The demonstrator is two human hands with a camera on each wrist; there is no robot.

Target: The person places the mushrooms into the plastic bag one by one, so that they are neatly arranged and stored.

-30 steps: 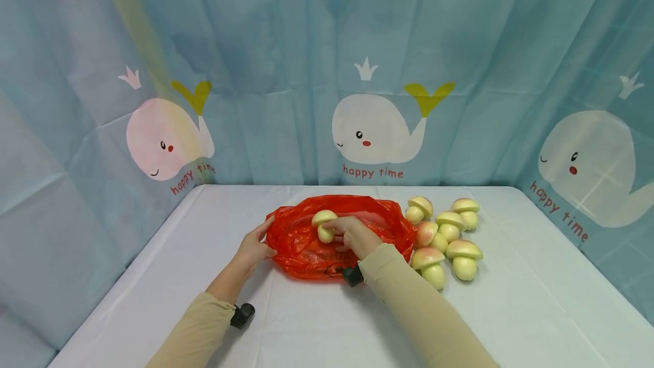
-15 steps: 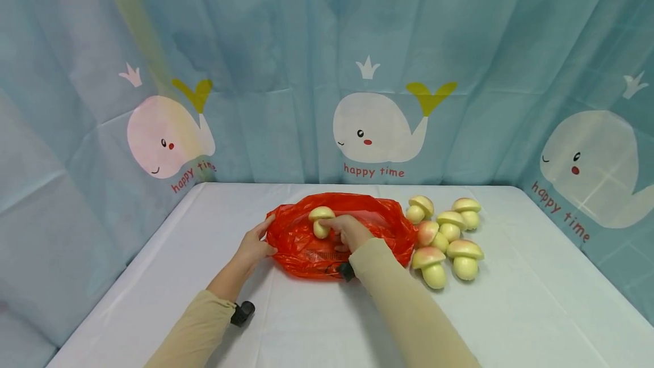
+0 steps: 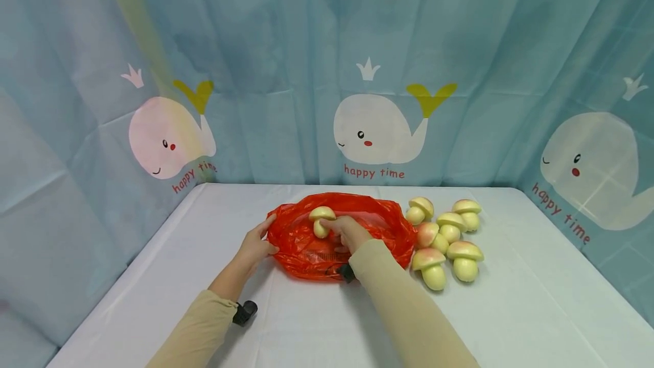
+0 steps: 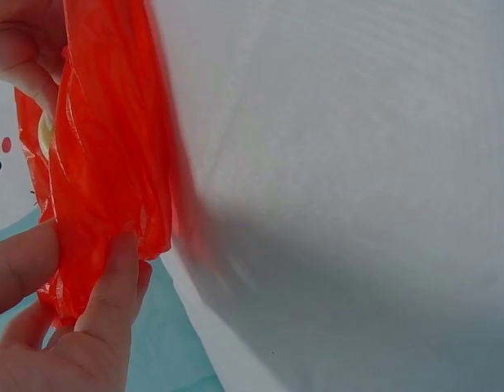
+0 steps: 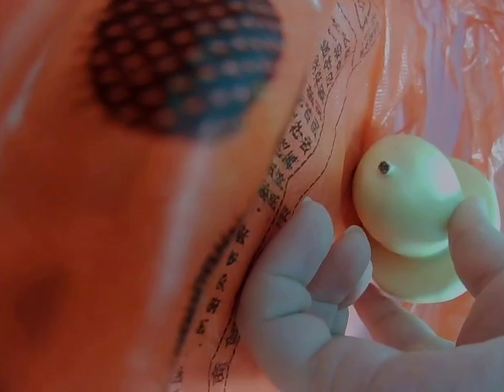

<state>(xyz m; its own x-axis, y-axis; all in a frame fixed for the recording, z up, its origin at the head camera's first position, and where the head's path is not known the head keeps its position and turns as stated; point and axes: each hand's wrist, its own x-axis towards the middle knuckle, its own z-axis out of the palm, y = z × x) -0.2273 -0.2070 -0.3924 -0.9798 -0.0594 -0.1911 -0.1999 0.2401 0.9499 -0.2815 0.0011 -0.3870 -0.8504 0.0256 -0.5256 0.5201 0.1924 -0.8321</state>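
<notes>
1. Fingers (image 3: 331, 224) of the right hand (image 3: 352, 234), head view: pinching one mushroom (image 3: 322, 213) at the mouth of the red bag (image 3: 301, 268). Left hand (image 3: 254, 246) grips the bag's left edge.
2. Head, step: I'd call it a mushroom transfer at the bag, right hand carrying, left hand steadying. In or out not settled from here; loading seems likelier. If so, next move calls for lowering the mushroom until the bag carries it, then easing the right fingers off without dragging film. Left hand should brace the edge.
3. Head, counts: 7 mushrooms. 1 in the right hand, 6 loose mushrooms (image 3: 465, 261) grouped on the white surface (image 3: 306, 322), right of the bag. 1 bag, 2 hands. 3 whales (image 3: 375, 124) on the curtain (image 3: 286, 61).
4. Left wrist: left fingers on both sides of the bag edge, film pinched between. 1 bag; 1 pale sliver of mushroom partly hidden by film, right hand just above it.
5. Right wrist: 1 mushroom, held between thumb and fingers. Print (image 5: 296, 147) on the bag. 1 dark netted patch (image 5: 186, 61), blurred, can't identify. Mushroom touching film or not: can't tell.
</notes>
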